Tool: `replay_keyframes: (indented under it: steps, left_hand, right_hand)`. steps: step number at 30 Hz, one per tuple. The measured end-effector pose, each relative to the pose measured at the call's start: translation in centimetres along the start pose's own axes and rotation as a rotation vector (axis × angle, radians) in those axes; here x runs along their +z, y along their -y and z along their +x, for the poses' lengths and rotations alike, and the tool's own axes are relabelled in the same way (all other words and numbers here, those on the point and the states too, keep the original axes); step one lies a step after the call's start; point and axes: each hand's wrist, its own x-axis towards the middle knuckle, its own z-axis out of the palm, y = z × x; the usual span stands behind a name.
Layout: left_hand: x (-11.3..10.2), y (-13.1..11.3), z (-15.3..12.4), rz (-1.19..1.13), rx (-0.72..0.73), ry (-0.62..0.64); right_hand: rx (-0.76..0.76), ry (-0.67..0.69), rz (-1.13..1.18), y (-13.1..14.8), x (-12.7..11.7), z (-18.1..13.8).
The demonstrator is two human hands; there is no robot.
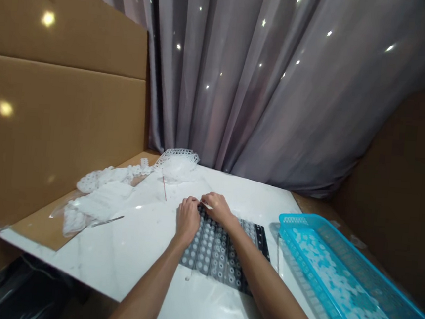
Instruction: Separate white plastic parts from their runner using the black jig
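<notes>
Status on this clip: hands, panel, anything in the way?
Left hand, right hand close together at far-left corner of dark panel; grip unclear. Panel on white table, rows of pale discs. Right forearm covers part; blue basket apart, right.

The right forearm (265, 278) hides part of the dark board (263, 244). What lies between the left hand (189, 222) and right hand (218, 208) is too small to tell. The frame cuts off the blue basket (306, 217) at near right; white pieces (336, 274) inside blur together.
</notes>
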Motion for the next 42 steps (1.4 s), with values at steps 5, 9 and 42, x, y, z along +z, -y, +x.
replay_keyframes:
  steps: [5,9,42]
  left_hand:
    - [-0.4,-0.5,-0.3,0.028,0.044,0.013]
    - [-0.4,-0.6,-0.2,0.014,0.032,0.016]
    - [1.0,1.0,1.3,-0.046,-0.184,0.022]
  right_hand:
    - [0.063,-0.096,0.049,-0.3,0.5,0.4]
    - [0.159,-0.213,0.167,-1.6,0.5,1.0]
    - [-0.072,-0.056,0.59,-2.3,1.0,0.1]
